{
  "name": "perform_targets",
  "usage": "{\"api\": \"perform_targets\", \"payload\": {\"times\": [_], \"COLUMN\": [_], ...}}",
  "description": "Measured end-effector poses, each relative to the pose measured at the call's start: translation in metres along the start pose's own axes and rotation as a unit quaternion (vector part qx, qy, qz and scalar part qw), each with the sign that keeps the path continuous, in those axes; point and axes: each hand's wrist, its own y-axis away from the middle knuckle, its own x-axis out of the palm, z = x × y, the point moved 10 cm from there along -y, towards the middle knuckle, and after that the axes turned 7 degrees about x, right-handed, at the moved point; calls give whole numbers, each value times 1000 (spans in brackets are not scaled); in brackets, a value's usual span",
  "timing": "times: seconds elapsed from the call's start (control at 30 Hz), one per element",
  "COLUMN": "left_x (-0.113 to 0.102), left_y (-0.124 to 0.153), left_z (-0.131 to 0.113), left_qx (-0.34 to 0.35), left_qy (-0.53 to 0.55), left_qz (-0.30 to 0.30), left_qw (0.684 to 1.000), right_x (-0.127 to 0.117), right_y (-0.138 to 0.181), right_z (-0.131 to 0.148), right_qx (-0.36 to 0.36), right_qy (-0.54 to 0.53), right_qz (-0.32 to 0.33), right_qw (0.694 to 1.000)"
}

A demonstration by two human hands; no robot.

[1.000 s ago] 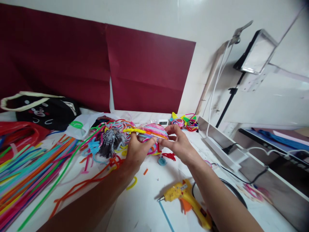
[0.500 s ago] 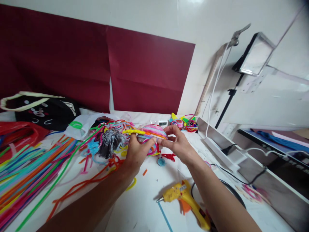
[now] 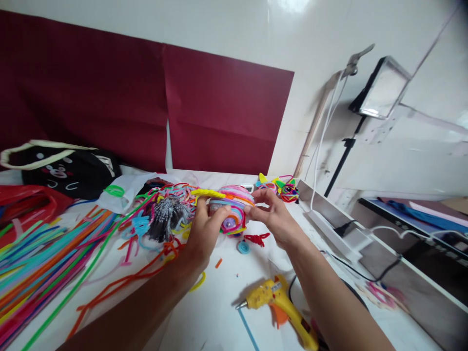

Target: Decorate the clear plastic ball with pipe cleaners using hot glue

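Observation:
Between my two hands is a round pipe-cleaner craft (image 3: 236, 202), striped pink, orange and blue, with a purple coiled spot on its front and a yellow piece (image 3: 207, 193) sticking out at its upper left. My left hand (image 3: 208, 225) grips its left side, the thumb lying across the front. My right hand (image 3: 271, 213) pinches its right edge with thumb and fingers. Just below on the table lie a light-blue coil (image 3: 243, 247) and a twisted red pipe cleaner (image 3: 257, 239). A yellow glue gun (image 3: 276, 297) rests nearer me, close to my right forearm.
Loose coloured pipe cleaners (image 3: 54, 268) cover the left, beside a grey-black bundle (image 3: 167, 219). Two small colourful crafts (image 3: 288, 189) stand at the back. A power strip (image 3: 338, 236) lies along the right, with cables. A black bag (image 3: 66, 168) sits at the back left.
The round craft has been turned so its purple coiled spot now shows toward me. Both hands keep their hold, with my left thumb shifted slightly left.

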Motion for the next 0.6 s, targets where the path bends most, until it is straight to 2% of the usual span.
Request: {"api": "perform_targets", "payload": {"times": [0.13, 0.37, 0.47, 0.6], "left_x": [-3, -2, 2, 12], "left_y": [0, 8, 19, 35], "left_z": [-16, -62, -84, -97], "left_qx": [46, 177, 274, 381], "left_qy": [-36, -132, -212, -337], "left_qz": [3, -4, -15, -19], "left_qw": [998, 975, 938, 861], "right_x": [-2, 9, 11, 14], "right_y": [-1, 0, -1, -3], "right_z": [5, 9, 8, 6], "right_qx": [-38, -67, -69, -75], "right_qy": [-42, -165, -220, -265], "right_qz": [13, 48, 57, 82], "right_qw": [998, 983, 971, 958]}}
